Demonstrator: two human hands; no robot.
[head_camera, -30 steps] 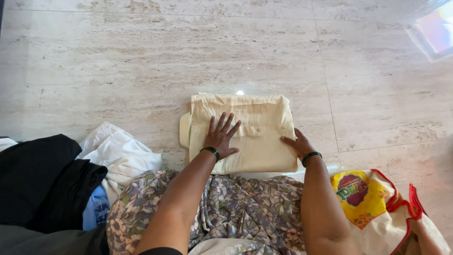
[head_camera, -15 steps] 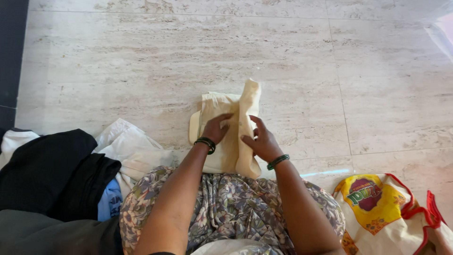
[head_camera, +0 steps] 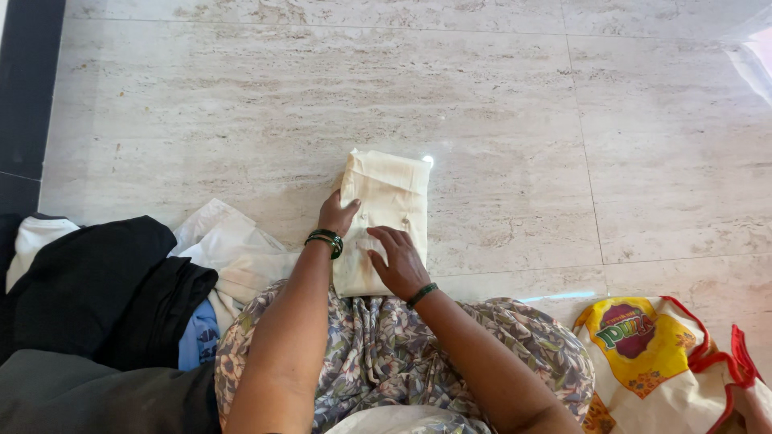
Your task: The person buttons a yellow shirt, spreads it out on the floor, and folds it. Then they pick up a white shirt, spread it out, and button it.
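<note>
Folded cream cotton garment (head_camera: 384, 217); beige veined marble floor (head_camera: 241, 104); grey-blue floral print skirt (head_camera: 378, 354); black cloth pile (head_camera: 88, 289); yellow-and-red printed fabric bag (head_camera: 659, 354); dark green bangles (head_camera: 325, 238).

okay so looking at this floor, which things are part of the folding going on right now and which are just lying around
In hand:
- folded cream garment, lying on the marble floor
- left hand, at the garment's left edge
- right hand, flat on top of it

Lying about:
- black clothes heaped at the left
- white cloth beside them
- blue cloth under the heap
- printed bag with red trim at the right
</note>
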